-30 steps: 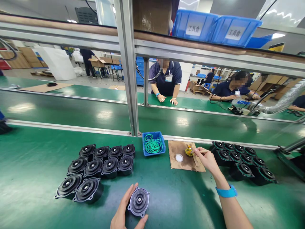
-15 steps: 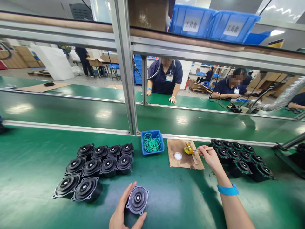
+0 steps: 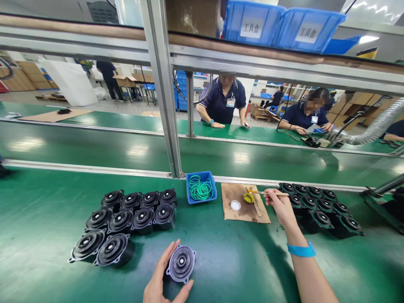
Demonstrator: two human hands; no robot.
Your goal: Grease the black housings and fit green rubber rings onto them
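Note:
My left hand [image 3: 167, 275] is closed around the side of a round black motor housing [image 3: 181, 264] on the green bench, its ringed face turned up. A slim wooden-handled brush [image 3: 267, 193] is pinched in my right hand [image 3: 280, 205], its bristles over the rim of a small pot of yellow paste [image 3: 248, 198]. The pot stands on a stained piece of cardboard [image 3: 230, 214]. Beside it lie a white round lid [image 3: 235, 205] and a flat wooden stick [image 3: 258, 209].
Rows of black housings [image 3: 120, 221] stand at left; more, with green rings [image 3: 323, 206], at right. A blue bin [image 3: 202, 200] holds green rubber rings [image 3: 199, 187]. A metal post [image 3: 164, 92] rises behind it. Co-workers [image 3: 225, 99] stand and sit across the conveyor.
My right hand has lifted the brush slightly, from inside the pot to above its rim. My left hand stays on the housing. The co-worker opposite has shifted to the right.

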